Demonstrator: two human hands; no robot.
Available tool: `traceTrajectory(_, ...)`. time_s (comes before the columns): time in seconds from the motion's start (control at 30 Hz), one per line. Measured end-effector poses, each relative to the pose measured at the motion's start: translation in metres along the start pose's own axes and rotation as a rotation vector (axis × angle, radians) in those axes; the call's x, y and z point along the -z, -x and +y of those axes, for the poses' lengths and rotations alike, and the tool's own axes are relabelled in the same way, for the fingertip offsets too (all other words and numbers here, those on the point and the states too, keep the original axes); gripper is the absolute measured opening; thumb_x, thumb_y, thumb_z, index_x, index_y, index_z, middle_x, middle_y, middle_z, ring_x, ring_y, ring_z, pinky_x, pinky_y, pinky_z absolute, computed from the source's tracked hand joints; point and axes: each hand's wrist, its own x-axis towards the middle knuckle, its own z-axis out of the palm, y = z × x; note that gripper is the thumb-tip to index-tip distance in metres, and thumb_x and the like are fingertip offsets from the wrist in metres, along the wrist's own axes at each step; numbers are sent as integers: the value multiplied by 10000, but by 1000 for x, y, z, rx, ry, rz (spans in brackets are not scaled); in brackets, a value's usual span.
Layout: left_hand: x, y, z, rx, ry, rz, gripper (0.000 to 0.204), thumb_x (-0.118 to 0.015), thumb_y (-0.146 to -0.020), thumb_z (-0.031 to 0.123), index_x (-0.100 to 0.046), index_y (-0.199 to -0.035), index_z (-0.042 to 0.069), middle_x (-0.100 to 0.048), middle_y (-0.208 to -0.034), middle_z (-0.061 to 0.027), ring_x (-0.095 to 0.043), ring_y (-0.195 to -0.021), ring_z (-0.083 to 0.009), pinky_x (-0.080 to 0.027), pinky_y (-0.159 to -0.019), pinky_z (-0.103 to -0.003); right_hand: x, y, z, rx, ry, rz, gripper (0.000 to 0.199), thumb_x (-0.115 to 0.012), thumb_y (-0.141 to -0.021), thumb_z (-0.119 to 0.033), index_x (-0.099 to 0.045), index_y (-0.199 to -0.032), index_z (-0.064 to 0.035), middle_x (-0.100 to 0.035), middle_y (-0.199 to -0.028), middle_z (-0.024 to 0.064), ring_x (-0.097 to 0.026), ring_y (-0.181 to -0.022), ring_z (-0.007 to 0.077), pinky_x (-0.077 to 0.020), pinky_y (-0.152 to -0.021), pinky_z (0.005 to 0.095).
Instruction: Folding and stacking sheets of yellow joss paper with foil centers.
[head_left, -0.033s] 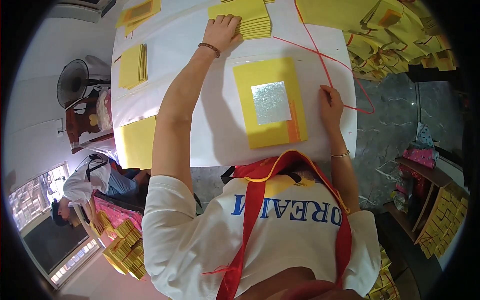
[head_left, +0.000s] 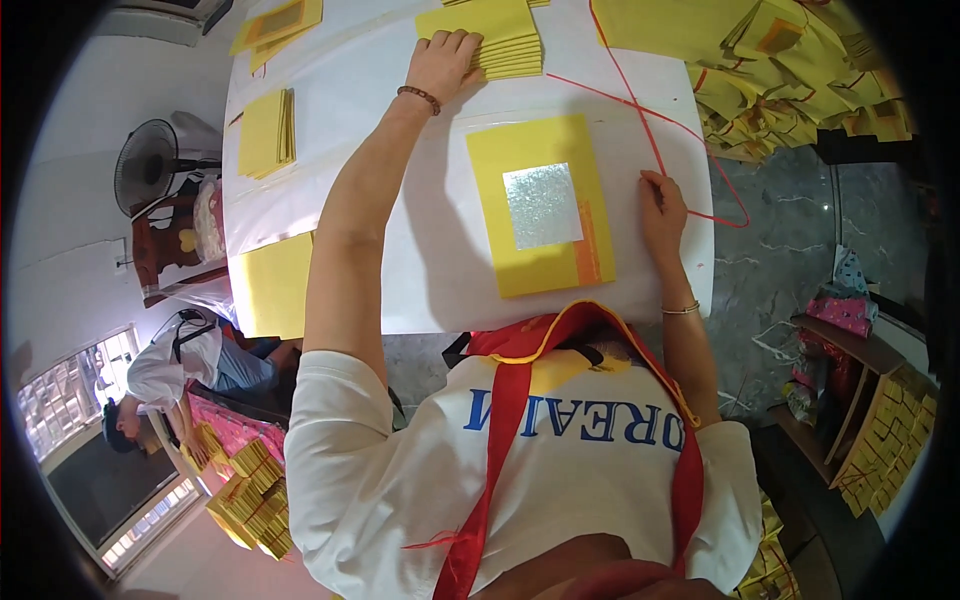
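A yellow paper sheet (head_left: 540,262) with a silver foil square (head_left: 541,205) lies on the white table (head_left: 400,250) right in front of me. My left hand (head_left: 445,58) reaches far forward, its fingers curled over the edge of a stack of yellow sheets (head_left: 505,35). To the right of the foil sheet, my right hand (head_left: 662,208) rests on the table. Its fingertips pinch a thin red string (head_left: 640,112) that runs across the table's right side and loops off the edge.
More yellow stacks (head_left: 265,132) and a single yellow sheet (head_left: 275,285) lie on the table's left side. A heap of folded yellow paper (head_left: 790,70) fills the far right. A fan (head_left: 150,165) stands at the left. Another person (head_left: 175,365) sits at lower left beside bundled paper (head_left: 250,490).
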Motion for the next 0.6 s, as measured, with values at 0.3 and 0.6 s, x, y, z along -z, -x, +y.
traceTrajectory(0.3, -4, 3, 1, 12, 2, 16, 448, -678, -688, 319, -497, -1060, 148, -558, -998, -30, -515, -935, -218, -399, -745, -379, -1, -1, -1, 30, 32, -10, 128, -575, -818, -70, -624, -934, -55, -602, -819, 64, -545, -710, 154, -432, -648, 254)
traceTrajectory(0.6, 6, 2, 15, 84, -48, -72, 657, -719, -654, 336, -425, -1224, 193, -504, -1111, -28, -474, -1003, -224, -380, -769, -387, 2, 0, -4, 43, 62, -18, 137, -571, -820, -62, -620, -947, -44, -592, -818, 69, -552, -721, 153, -440, -657, 256)
